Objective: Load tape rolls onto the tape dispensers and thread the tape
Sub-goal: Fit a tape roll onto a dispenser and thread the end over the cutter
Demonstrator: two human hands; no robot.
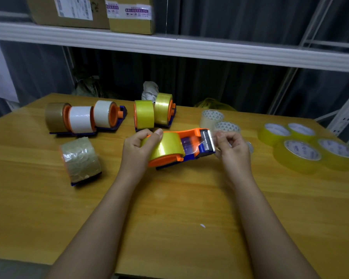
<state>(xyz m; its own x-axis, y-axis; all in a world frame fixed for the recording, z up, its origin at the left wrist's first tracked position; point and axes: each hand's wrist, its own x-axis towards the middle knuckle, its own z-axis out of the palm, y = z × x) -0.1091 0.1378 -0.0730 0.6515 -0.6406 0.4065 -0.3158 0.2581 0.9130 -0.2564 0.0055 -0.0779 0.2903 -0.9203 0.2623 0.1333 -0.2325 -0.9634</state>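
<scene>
While gripped at mid-table:
Table (169, 208): wooden, under everything.
Dispenser (189, 146): orange-blue, landmark, centre.
Yellow roll (165, 147): mounted on dispenser.
Left hand (139, 150): curled around roll's left side.
Right hand (233, 150): pinching clear tape end (215, 137) at dispenser's right tip.
Spare rolls (298, 156): right of dispenser.

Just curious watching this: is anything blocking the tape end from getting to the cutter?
Nothing visible. The right hand pinches the tape end right at the cutter; the left hand grips the yellow roll.
</scene>
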